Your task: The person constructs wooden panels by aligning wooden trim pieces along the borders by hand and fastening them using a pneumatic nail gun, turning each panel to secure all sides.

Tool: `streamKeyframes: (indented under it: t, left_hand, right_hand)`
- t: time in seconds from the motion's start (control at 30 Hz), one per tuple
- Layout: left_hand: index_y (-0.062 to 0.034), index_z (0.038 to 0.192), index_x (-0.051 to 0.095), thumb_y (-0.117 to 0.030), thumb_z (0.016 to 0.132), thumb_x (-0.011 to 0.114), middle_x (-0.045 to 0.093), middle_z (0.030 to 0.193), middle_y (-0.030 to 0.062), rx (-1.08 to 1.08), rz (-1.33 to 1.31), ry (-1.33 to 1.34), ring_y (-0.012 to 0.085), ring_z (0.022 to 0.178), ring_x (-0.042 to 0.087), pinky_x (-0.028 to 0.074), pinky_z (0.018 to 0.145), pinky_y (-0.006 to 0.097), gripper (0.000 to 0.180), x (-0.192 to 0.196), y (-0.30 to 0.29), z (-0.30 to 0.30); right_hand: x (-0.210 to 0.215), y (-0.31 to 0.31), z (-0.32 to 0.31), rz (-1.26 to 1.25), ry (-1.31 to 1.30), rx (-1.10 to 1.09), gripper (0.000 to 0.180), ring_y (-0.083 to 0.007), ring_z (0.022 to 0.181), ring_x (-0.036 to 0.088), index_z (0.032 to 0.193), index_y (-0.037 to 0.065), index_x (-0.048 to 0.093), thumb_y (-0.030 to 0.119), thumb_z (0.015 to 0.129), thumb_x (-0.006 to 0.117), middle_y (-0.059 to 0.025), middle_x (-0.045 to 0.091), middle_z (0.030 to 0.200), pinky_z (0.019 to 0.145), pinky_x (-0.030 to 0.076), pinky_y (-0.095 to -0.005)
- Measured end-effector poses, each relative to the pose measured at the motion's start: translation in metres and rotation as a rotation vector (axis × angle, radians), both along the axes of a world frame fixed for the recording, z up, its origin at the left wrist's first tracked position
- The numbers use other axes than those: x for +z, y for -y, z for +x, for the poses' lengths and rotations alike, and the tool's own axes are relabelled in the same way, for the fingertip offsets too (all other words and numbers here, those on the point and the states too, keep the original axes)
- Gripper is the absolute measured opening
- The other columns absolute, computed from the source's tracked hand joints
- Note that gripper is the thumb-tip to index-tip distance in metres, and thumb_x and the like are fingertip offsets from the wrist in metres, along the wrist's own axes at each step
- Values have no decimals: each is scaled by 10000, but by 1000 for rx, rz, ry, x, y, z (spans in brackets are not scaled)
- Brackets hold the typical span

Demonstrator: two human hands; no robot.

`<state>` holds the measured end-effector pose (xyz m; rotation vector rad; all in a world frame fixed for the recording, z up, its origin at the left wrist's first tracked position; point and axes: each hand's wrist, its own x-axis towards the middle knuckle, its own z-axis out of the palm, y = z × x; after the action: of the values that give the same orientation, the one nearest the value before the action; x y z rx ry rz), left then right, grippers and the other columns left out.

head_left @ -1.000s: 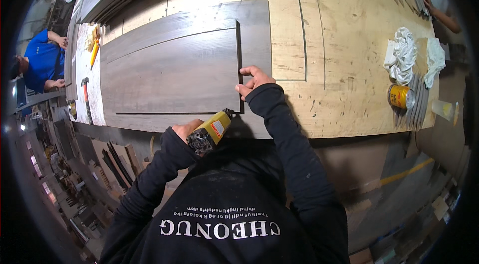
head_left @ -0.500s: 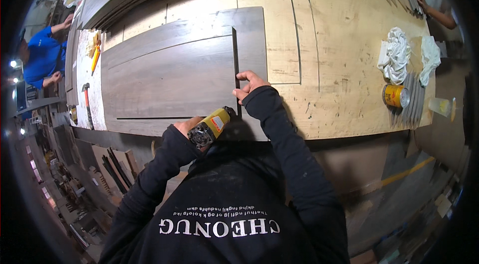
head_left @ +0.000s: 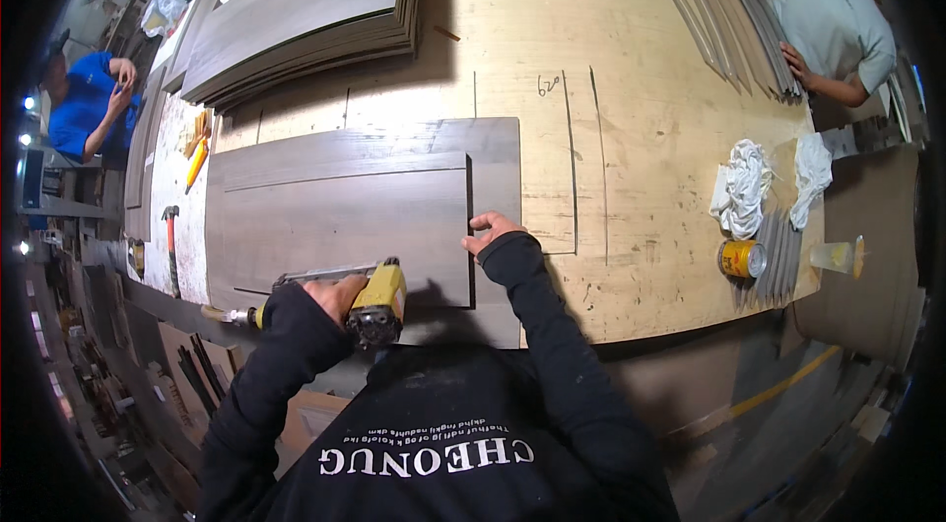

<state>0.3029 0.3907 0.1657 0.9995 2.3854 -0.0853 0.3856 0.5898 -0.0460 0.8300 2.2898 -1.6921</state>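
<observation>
A grey wood-look panel (head_left: 335, 226) lies flat at the bench's near edge. Narrow strips run on its face: one along the far side, one along the near side, and a dark-edged strip (head_left: 469, 280) crossing near its right end. My left hand (head_left: 335, 295) is closed around the handle of a yellow and black nail gun (head_left: 380, 300), above the panel's near part and left of that strip. My right hand (head_left: 496, 232) has its thumb and forefinger apart, with the fingertips at the dark-edged strip; its other fingers are partly hidden.
Beyond lies a panel stack (head_left: 305, 24). A hammer (head_left: 170, 246) and an orange-yellow tool (head_left: 198, 162) lie left. White cloths (head_left: 744, 187), a yellow can (head_left: 741, 259) and grey strips (head_left: 783, 256) are right. Two people stand at the bench's sides, one with hands on long strips (head_left: 754, 19).
The nail gun in my left hand has moved left, away from the dark-edged strip. My right hand stays at that strip. The view has shifted, showing more of the bench's far side.
</observation>
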Motion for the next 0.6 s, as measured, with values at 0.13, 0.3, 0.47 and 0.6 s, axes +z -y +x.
streamKeyframes:
  t: [0.13,0.3,0.47,0.6]
  left_hand:
    - [-79,949,565,-244,585,674,595,654,136,-46,133,51,284,596,599,478,544,343,414,-15,-28,-28]
    - [-101,923,565,-261,574,681,602,661,131,-58,226,220,302,599,593,486,550,345,401,-51,-59,-38]
    - [-91,903,569,-265,576,680,604,673,141,-69,196,243,301,610,598,496,562,332,387,-70,-64,-40]
    - [-89,899,572,-270,579,680,602,667,145,-26,219,255,298,608,599,496,564,333,383,-76,-60,-42]
  right_hand:
    - [20,-1,-4,-11,59,-70,290,-152,621,588,932,67,559,224,709,657,-37,606,639,592,462,-282]
    - [25,2,7,-25,127,19,315,-189,660,593,942,73,562,253,708,669,-61,621,702,630,466,-294]
    - [18,6,12,-14,95,-49,290,-234,693,594,938,65,565,234,720,654,-101,617,767,642,464,-314]
    - [24,1,11,-47,88,-9,319,-330,819,578,962,87,544,286,730,634,-166,604,872,717,462,-377]
